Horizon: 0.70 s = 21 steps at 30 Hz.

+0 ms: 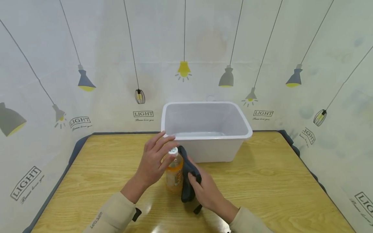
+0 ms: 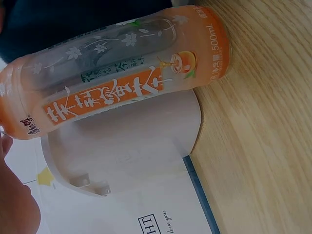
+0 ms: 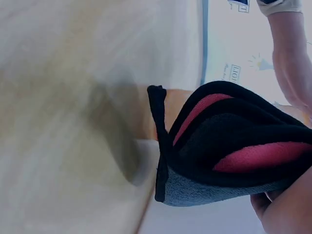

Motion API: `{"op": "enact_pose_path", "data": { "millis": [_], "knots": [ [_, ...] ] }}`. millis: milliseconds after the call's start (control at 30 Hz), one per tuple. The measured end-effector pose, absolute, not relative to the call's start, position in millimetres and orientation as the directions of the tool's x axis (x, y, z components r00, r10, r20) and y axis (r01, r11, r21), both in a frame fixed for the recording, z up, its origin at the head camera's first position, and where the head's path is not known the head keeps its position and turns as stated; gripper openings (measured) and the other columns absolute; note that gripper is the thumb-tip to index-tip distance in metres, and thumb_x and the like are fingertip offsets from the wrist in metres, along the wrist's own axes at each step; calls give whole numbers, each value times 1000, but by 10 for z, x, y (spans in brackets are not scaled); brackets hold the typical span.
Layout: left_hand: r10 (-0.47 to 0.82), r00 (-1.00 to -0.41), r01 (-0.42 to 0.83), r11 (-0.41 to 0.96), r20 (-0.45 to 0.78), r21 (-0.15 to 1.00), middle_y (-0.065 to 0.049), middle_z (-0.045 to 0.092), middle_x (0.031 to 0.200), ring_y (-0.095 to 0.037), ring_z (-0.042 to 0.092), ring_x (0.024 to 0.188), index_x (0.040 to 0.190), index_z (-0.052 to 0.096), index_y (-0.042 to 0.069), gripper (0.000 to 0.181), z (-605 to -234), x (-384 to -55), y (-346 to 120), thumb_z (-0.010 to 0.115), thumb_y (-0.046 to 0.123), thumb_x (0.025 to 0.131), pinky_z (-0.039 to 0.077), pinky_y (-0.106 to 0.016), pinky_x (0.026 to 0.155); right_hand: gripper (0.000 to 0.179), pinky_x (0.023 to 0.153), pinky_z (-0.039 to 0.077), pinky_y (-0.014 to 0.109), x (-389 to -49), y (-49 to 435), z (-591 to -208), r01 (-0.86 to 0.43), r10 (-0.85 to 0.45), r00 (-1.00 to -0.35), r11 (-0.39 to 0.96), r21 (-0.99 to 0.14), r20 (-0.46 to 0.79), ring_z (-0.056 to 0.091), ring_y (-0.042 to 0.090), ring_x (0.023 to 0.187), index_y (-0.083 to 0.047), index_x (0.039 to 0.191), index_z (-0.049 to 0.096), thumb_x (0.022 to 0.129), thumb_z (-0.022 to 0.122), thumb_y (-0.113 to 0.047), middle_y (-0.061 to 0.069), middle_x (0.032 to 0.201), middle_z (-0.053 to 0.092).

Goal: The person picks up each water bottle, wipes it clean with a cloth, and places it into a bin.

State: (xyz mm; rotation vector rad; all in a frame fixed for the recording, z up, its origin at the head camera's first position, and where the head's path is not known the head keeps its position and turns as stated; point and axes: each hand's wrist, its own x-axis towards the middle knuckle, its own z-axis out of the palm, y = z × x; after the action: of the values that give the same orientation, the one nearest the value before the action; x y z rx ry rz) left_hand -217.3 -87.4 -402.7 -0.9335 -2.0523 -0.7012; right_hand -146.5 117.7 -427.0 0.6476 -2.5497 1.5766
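Gripping a folded dark grey cloth with black edging and pinkish-red inner faces (image 1: 187, 191), the person's right hand (image 1: 205, 189) is held just to the right of a clear plastic bottle with an orange label (image 1: 174, 178); whether cloth and bottle touch cannot be told. The thumb is laid over the cloth's near side, and a narrow black tab (image 3: 158, 117) is seen at its edge. The bottle's white cap (image 1: 173, 150) is flanked by the thumb and fingers of the left hand (image 1: 155, 158), the other fingers being spread beyond it; whether the bottle is pinched there cannot be told. The bottle is held or stood upright above a wood-grain table (image 1: 262, 181), in front of the left part of a white rectangular plastic bin (image 1: 209, 150). On the label, white flowers, a drawn orange fruit and "500mL" are shown. Both forearms are covered by beige sleeves (image 1: 113, 210), and the table is enclosed by a pale backdrop printed with hanging lamps (image 1: 110, 64).
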Motion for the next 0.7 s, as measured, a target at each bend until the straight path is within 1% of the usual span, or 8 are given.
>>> {"op": "enact_pose_path", "data": {
  "millis": [133, 300, 333, 400, 500, 533, 600, 700],
  "knots": [
    [381, -450, 793, 587, 807, 165, -6, 62, 130, -36, 45, 133, 121, 65, 19, 48, -4029, -2170, -875, 34, 51, 103, 32, -49, 110, 50, 110, 39, 50, -1493, 1178, -4179, -469, -321, -877, 408, -783, 357, 38, 18, 141, -15, 154, 26, 106, 38, -20, 3, 156, 35],
    [378, -448, 790, 591, 810, 161, -5, 61, 131, -32, 44, 136, 122, 65, 19, 48, -4038, -2174, -870, 34, 50, 103, 31, -48, 112, 53, 110, 40, 51, -1526, 1162, -4080, -567, -348, -823, 451, -689, 449, 39, 24, 142, -12, 154, 28, 103, 43, -14, 11, 157, 34],
    [377, -443, 791, 590, 813, 158, -5, 61, 131, -32, 44, 135, 122, 65, 19, 47, -4040, -2173, -866, 35, 50, 103, 31, -48, 112, 54, 110, 39, 51, -1530, 1157, -4062, -597, -363, -802, 473, -648, 474, 38, 25, 142, -11, 154, 28, 102, 45, -13, 12, 156, 35],
    [370, -433, 795, 586, 822, 155, -6, 62, 131, -32, 44, 135, 122, 65, 18, 47, -4045, -2177, -861, 35, 49, 103, 31, -47, 112, 59, 111, 39, 51, -1539, 1146, -4042, -652, -403, -755, 545, -526, 518, 37, 26, 143, -9, 153, 29, 99, 51, -13, 13, 156, 35],
    [365, -423, 799, 582, 829, 152, -6, 62, 130, -32, 44, 135, 122, 65, 18, 46, -4051, -2178, -858, 36, 48, 103, 31, -47, 112, 72, 112, 38, 48, -1531, 1132, -4032, -674, -470, -700, 682, -283, 537, 35, 27, 145, -4, 153, 28, 92, 64, -17, 13, 157, 35],
    [365, -423, 799, 582, 829, 152, -6, 62, 130, -32, 44, 135, 122, 65, 18, 46, -4047, -2176, -857, 36, 48, 103, 31, -47, 112, 77, 113, 38, 48, -1522, 1130, -4031, -660, -487, -697, 723, -205, 526, 35, 26, 145, -3, 153, 27, 90, 68, -20, 13, 157, 34],
    [368, -433, 795, 586, 823, 156, -6, 61, 131, -31, 43, 137, 122, 65, 18, 46, -4045, -2171, -861, 36, 49, 103, 30, -47, 113, 88, 115, 36, 44, -1506, 1128, -4036, -620, -507, -715, 778, -102, 481, 32, 24, 147, -3, 154, 24, 85, 74, -25, 12, 159, 31],
    [371, -446, 790, 592, 815, 162, -5, 61, 131, -29, 42, 138, 122, 65, 19, 46, -4044, -2164, -867, 36, 49, 103, 30, -46, 113, 98, 116, 33, 42, -1474, 1123, -4035, -570, -505, -755, 821, -39, 418, 31, 22, 147, -4, 155, 21, 80, 79, -32, 11, 161, 27]
  ]
}}
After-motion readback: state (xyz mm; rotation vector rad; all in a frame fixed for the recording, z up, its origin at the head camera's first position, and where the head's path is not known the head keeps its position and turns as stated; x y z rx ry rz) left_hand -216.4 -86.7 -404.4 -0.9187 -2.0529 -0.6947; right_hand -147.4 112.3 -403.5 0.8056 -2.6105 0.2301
